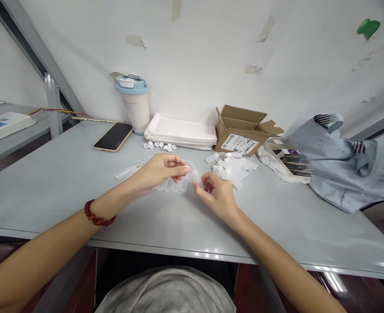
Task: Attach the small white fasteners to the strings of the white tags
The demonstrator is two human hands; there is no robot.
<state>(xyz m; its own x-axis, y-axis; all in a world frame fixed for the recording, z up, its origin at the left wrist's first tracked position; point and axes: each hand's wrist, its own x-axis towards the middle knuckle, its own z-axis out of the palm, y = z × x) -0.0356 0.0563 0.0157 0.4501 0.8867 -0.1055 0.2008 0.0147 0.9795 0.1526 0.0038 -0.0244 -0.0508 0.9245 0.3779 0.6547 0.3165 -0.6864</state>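
Note:
My left hand (161, 171) pinches the free end of a thin clear strand between thumb and fingertips. The strand curves over to a small translucent plastic piece (196, 176), which my right hand (218, 194) holds between thumb and fingers. Its exact kind is too small to tell. Beneath my left hand lie several flat translucent plastic pieces (172, 187) in a row. Another clear plastic piece (126, 172) rests left of that hand. Beyond my right hand spreads a pile of white translucent pieces (233, 167), some with metal parts. Several small white caps (159, 145) sit further back.
A phone (113, 137) and a lidded cup (135, 104) stand at the back left. Stacked white envelopes (181, 130) lie beside an open cardboard box (240, 130). To the right are a plastic packet (285, 161) and blue-grey cloth (348, 161) on the grey table (64, 191).

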